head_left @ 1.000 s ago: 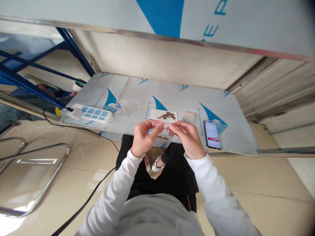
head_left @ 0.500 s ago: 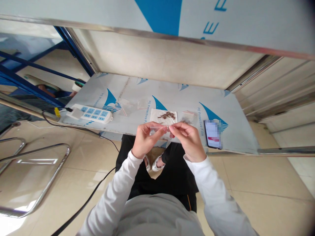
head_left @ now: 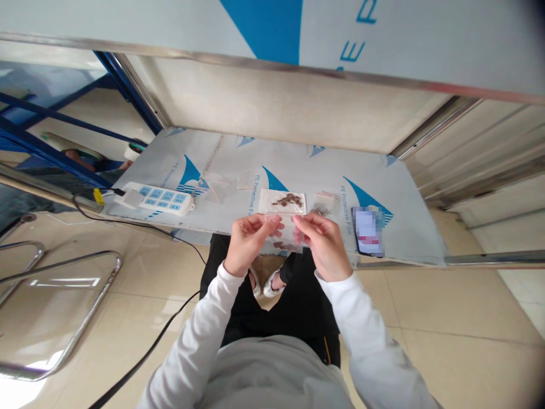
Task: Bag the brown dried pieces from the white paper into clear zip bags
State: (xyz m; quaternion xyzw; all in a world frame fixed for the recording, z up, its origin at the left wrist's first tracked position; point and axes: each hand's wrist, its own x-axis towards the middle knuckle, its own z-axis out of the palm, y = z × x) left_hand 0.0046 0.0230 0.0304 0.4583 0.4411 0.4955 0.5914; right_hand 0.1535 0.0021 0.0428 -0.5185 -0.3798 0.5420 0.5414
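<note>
Between my two hands a small clear plastic bag (head_left: 286, 238) hangs at the shelf's front edge, with a few brown pieces in its lower part. My left hand (head_left: 251, 238) pinches its upper left corner between thumb and fingers. At the upper right corner, my right hand (head_left: 320, 238) grips it the same way. Just beyond lies a white tray or sheet (head_left: 268, 200) with a heap of small brown pieces (head_left: 292, 200) on it; I cannot make out what they are. To the right of that rests another clear bag (head_left: 326, 200), beside some small dark pieces (head_left: 317, 212).
A phone (head_left: 368, 232) lies at the right front of the film-covered shelf (head_left: 409, 216). Toward the left is a white power strip (head_left: 164, 199) with a black cable. Flat clear bags (head_left: 215, 187) lie near it. An upper shelf (head_left: 170, 23) overhangs the back.
My hands have moved slightly apart along the bag's top edge. The bag now hangs stretched between them, and its brown contents show more plainly.
</note>
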